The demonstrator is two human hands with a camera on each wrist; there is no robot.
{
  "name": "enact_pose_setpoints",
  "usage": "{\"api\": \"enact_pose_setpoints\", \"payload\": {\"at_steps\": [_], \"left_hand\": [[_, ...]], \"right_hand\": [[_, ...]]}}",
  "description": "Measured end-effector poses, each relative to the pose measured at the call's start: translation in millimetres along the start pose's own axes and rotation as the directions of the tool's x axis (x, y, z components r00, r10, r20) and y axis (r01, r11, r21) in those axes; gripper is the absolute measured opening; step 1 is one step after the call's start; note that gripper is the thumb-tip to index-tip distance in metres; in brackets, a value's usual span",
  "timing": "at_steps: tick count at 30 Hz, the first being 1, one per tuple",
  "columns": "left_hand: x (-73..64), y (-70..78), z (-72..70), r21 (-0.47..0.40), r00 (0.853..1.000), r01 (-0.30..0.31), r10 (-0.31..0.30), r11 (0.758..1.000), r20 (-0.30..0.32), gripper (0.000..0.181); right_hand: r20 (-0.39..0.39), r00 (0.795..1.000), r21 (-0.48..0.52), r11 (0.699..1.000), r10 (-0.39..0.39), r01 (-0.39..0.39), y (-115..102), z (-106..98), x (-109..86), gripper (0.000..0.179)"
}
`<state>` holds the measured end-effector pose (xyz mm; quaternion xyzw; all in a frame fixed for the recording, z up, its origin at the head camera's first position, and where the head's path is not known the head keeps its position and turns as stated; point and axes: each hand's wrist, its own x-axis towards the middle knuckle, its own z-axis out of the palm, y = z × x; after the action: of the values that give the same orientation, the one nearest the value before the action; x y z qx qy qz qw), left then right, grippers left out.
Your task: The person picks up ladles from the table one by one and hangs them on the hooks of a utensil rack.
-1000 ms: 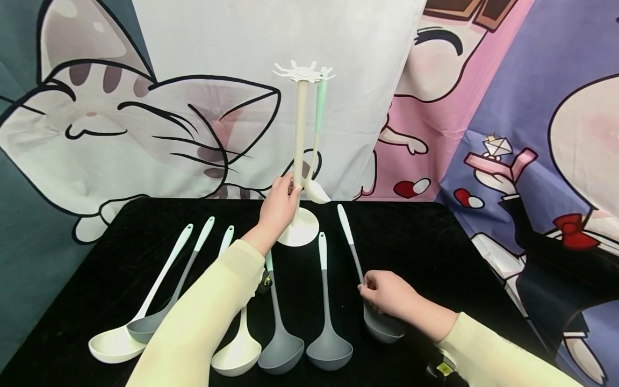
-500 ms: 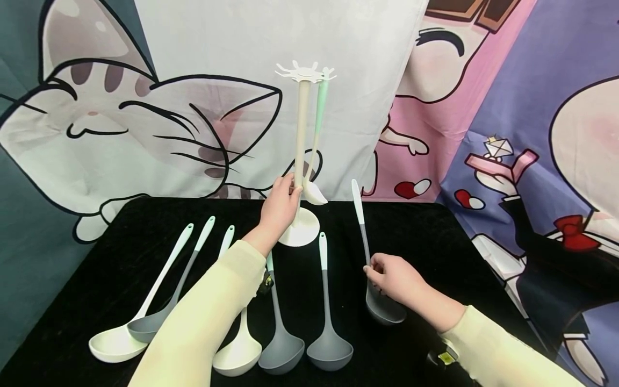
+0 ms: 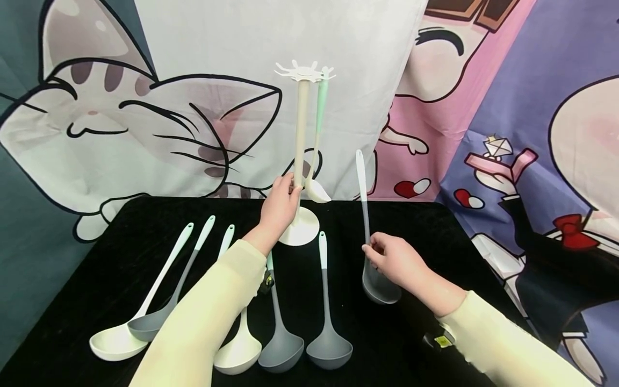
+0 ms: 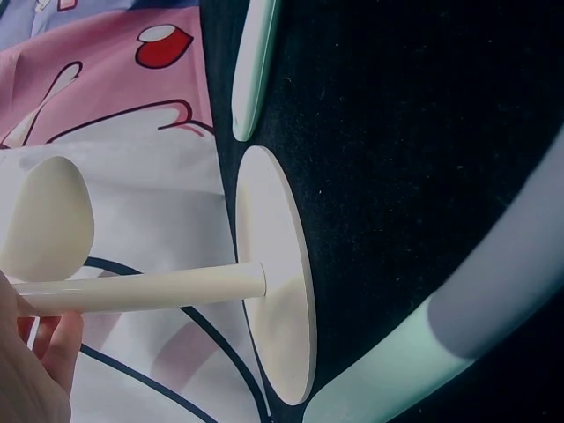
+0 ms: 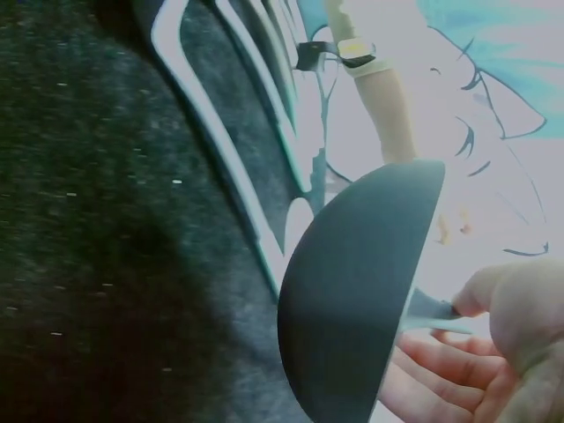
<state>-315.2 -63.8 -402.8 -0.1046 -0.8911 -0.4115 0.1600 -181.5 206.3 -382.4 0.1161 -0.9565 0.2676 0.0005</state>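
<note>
My left hand (image 3: 280, 207) grips the lower pole of a cream utensil stand (image 3: 302, 129), whose round base (image 4: 275, 273) shows in the left wrist view. From a hook on the stand's right side hangs a white ladle with a mint handle (image 3: 321, 107). Farther right, my right hand (image 3: 394, 258) pinches the grey shaft of a ladle with a pale handle (image 3: 362, 177), just above its bowl. That ladle is raised, handle upward and bowl down; its grey bowl (image 5: 361, 291) fills the middle of the right wrist view.
Several ladles lie on the black cloth (image 3: 416, 226): a grey one (image 3: 330, 346), another grey one (image 3: 281, 349), a white one (image 3: 238, 352) partly behind my left sleeve, and at left a grey one (image 3: 150, 322) overlapping a white one (image 3: 116, 343). A cartoon curtain (image 3: 217, 43) hangs behind.
My right hand has lifted the grey ladle up and away from me, its handle tip rising above the table's back edge. The left hand keeps its place on the pole.
</note>
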Motion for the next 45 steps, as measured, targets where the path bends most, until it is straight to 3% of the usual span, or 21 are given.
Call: {"api": "enact_pose_setpoints", "payload": {"at_steps": [19,30,45], "left_hand": [[0.6,-1.5,2.5,0.011,1.0,0.007,-0.007,1.0,-0.013,0.04],[-1.1,-3.0,2.5,0.004,1.0,0.007,-0.007,1.0,-0.018,0.038],[-0.6,-2.6,4.4,0.002,1.0,-0.001,0.001,1.0,-0.023,0.04]], "right_hand": [[-0.122,0.988,-0.031,0.995,-0.096,0.092,-34,-37,25.0,0.022],[-0.178,0.97,-0.054,0.986,-0.165,0.158,-49,-41,37.6,0.023],[-0.222,0.953,-0.006,0.978,-0.206,0.21,-67,-43,46.3,0.021]]}}
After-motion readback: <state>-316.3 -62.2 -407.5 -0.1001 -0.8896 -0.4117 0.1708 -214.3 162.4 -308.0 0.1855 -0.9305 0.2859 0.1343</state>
